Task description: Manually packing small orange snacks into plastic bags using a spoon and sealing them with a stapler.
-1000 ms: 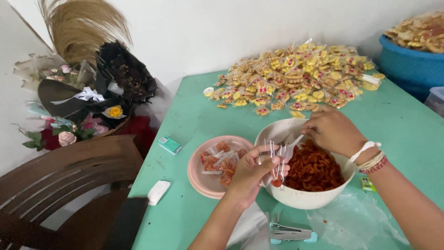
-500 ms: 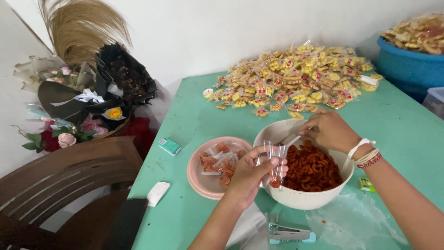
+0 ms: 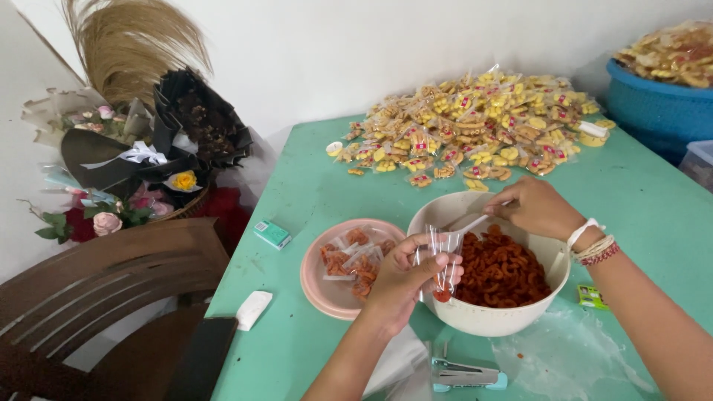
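Observation:
My left hand (image 3: 405, 282) holds a small clear plastic bag (image 3: 444, 256) over the near rim of a white bowl (image 3: 490, 318). A few red-orange snack curls lie in the bag's bottom. The bowl is full of the same red-orange snacks (image 3: 505, 271). My right hand (image 3: 538, 208) grips a white plastic spoon (image 3: 469, 223) over the bowl, its tip pointing at the bag's mouth. A pink plate (image 3: 319, 286) left of the bowl carries several filled small bags (image 3: 355, 256).
A heap of yellow packed snack bags (image 3: 475, 122) covers the far part of the green table (image 3: 312, 186). A blue tub (image 3: 657, 104) of snacks stands at the far right. A blue stapler (image 3: 468, 375), small boxes, a wooden chair (image 3: 104, 282) and flower bouquets (image 3: 141, 156) lie nearby.
My right hand has shifted slightly right and the spoon has tilted toward the bag. The left hand and bag have stayed almost still.

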